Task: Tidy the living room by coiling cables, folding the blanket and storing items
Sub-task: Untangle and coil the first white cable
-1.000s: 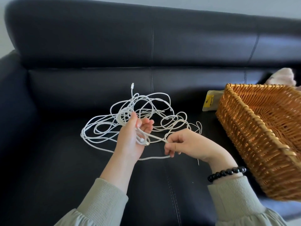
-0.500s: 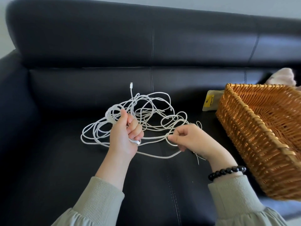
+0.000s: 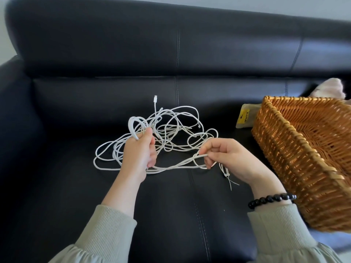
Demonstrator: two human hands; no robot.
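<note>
My left hand [image 3: 139, 153] grips a small coil of the tangled white cable [image 3: 176, 130]; my right hand [image 3: 226, 158] pinches a strand.

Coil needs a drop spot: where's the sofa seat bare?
Bare: sofa seat left of the cable tangle, out to the armrest; near seat between the sleeves; visible floor of the wicker basket. Crowded: mid-seat, where left hand and right hand hold the tangle; right side, taken by basket and yellow pouch.
</note>
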